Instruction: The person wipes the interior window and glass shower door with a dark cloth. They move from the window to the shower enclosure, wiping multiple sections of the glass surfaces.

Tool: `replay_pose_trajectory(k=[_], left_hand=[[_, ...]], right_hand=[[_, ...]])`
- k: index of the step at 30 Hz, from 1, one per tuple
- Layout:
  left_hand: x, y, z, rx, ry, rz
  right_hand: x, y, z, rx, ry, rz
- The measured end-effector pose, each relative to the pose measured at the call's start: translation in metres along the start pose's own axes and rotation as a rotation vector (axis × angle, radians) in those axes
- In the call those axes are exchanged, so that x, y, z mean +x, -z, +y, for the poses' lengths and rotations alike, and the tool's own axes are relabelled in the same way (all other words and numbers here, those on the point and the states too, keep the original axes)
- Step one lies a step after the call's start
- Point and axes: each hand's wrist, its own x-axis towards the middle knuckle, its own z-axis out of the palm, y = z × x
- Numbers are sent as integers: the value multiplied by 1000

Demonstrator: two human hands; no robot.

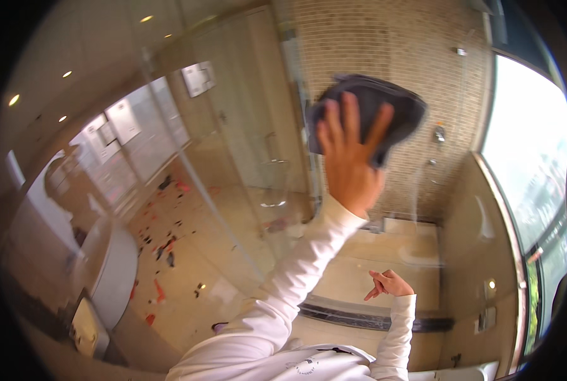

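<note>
My left hand [353,168] is raised high at the upper middle, fingers spread over a dark grey cloth [394,105]. It presses the folded cloth toward what looks like a clear glass panel in front of me. The cloth's edges stick out past the fingertips and blur slightly. Lower and to the right, my right hand [390,284] hangs in the air with some fingers stretched out and others loosely bent. Nothing shows in it. White sleeves cover both arms.
A tiled shower wall [385,51] with a shower valve [439,133] rises beyond. A large window [531,120] is at right. Glass with metal hinges [197,79] stands at left, near a white bathtub [115,273]. Red and dark scraps [163,251] dot the floor or its reflection.
</note>
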Motion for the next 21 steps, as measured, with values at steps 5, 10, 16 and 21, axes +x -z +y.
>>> replay_pose_trajectory(k=[5,10,16,21], left_hand=[[-42,56,-180,115,301,136],[-102,74,-271,-80,486,191],[-94,22,-175,55,579,114],[-63,-5,-51,-34,335,24]], right_hand=[[51,-50,-22,-113,5,-207],[73,-68,-24,-111,10,-282],[20,-33,-18,-106,33,28],[-67,13,31,-62,46,392]])
